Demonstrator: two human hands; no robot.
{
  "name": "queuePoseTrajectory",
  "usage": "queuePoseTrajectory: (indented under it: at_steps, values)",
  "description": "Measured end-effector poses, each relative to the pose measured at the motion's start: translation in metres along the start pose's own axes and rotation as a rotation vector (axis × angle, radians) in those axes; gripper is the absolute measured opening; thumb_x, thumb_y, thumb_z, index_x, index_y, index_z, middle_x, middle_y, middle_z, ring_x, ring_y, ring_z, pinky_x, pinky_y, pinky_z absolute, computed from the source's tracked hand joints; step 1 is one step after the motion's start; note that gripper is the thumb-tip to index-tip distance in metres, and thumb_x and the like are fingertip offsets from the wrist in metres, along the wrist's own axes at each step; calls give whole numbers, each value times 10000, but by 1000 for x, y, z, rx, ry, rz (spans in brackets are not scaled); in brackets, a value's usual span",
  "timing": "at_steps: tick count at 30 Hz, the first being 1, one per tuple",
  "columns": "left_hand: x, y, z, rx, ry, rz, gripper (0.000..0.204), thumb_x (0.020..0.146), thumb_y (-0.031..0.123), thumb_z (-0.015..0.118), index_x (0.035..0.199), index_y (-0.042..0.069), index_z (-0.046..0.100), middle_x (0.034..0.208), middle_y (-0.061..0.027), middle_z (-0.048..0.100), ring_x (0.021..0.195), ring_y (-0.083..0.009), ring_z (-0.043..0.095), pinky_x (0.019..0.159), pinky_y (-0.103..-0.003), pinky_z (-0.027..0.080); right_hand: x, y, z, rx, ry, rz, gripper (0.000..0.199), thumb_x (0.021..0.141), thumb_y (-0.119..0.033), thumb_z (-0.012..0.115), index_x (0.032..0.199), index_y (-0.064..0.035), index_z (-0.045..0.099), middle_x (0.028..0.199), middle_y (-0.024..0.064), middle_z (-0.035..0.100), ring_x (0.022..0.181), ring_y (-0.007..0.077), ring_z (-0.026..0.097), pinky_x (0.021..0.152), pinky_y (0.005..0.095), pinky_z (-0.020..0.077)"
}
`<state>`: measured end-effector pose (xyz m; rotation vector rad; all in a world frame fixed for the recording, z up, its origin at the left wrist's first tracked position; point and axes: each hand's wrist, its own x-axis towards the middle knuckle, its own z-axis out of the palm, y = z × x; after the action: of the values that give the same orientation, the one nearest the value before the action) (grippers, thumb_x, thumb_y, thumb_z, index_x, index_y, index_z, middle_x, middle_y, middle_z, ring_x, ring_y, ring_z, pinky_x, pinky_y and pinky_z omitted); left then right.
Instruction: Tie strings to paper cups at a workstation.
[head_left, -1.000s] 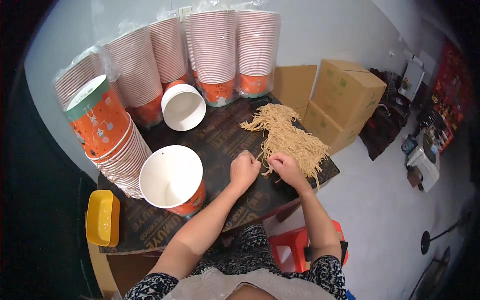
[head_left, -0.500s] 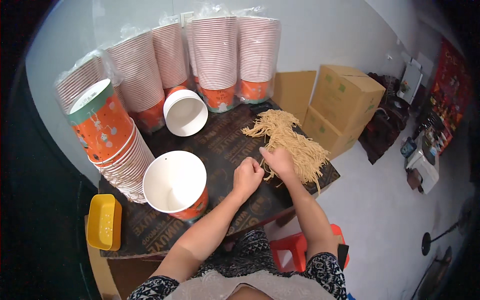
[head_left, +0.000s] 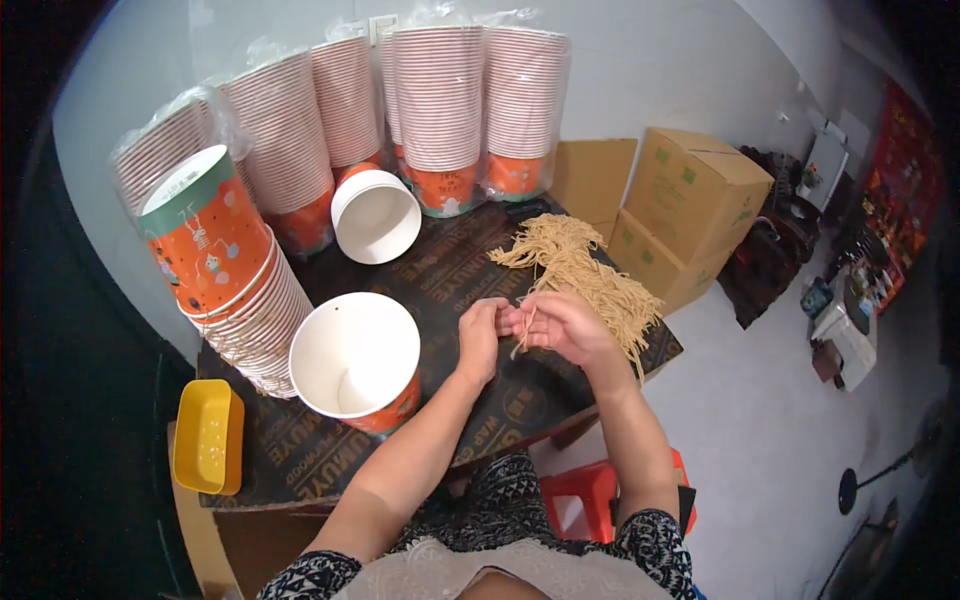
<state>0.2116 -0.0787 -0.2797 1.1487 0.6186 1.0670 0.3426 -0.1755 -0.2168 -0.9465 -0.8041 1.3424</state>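
A dark board (head_left: 450, 275) printed with pale letters serves as the tabletop, and against the wall behind it stand five tall stacks of paper cups (head_left: 440, 110) wrapped in clear plastic, striped pink above with orange bottoms. A sixth, unwrapped stack (head_left: 235, 290) leans at the left edge, topped by an orange cup with a green rim. To the right of the board, on the floor, sit two brown cardboard boxes (head_left: 690, 195), with a flat sheet of cardboard (head_left: 592, 178) propped beside them. Two single cups lie open on the board: one large white-lined cup (head_left: 355, 360) near the person, and one smaller-looking cup (head_left: 376, 215) further back by the stacks. A red stool (head_left: 565, 500) shows below the board's near edge, and one yellow tray (head_left: 207, 437) rests at the left corner. One loose heap of tan strings (head_left: 580, 270) sprawls across the right end of the board. The left hand (head_left: 480, 335) and right hand (head_left: 560, 325) meet in front of that heap, fingertips touching, both pinching one short string (head_left: 522, 335) that hangs between them just above the board.
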Motion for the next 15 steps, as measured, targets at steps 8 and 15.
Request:
queuePoseTrajectory:
  at_steps: [8, 15]
  values:
    - [3, 13, -8, -240, -292, -426, 266, 960, 223, 546, 1047, -15, 625, 958, -161, 701, 728, -215, 656, 678, -343, 540, -48, 26, -3, 171, -67, 64, 271, 1009, -198, 482, 972, 13, 649, 1085, 235, 689, 949, 338, 708, 808, 440, 580]
    - [11, 8, -15, -419, -389, -606, 191, 927, 167, 613, 1014, -1, 640, 887, -126, 718, 653, -159, 630, 635, -317, 543, -75, 38, -12, 58, 128, 140, 269, 989, -236, 530, 957, 8, 639, 1099, 264, 691, 882, 368, 731, 645, 392, 614]
